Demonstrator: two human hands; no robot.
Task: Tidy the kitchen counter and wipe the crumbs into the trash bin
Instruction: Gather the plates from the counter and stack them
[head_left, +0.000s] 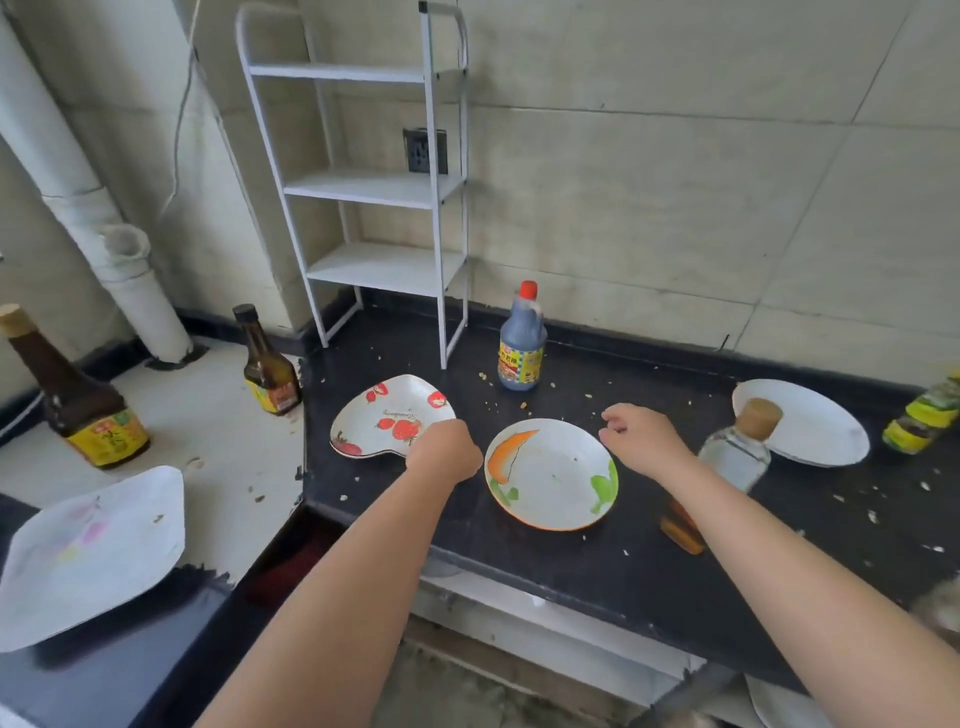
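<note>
White strawberry plate (387, 415) lies on the black bench (597, 561) at frame centre-left, its long axis running left to right; the left hand (444, 449) grips its near right edge; the right hand (641, 434), loosely curled and grasping nothing, hovers past the carrot plate (550, 475).

Place: I am looking at a home kitchen.
Worktop: a black counter (597, 561) strewn with crumbs (519, 400).
Walls: pale tiles carrying a socket (426, 150), with a white drain pipe (104, 228) in the corner.
Storage: a white shelf rack (374, 189).
Contents: sauce bottles such as a red-capped soy sauce bottle (522, 345), and painted plates like the strawberry plate (387, 415).
</note>
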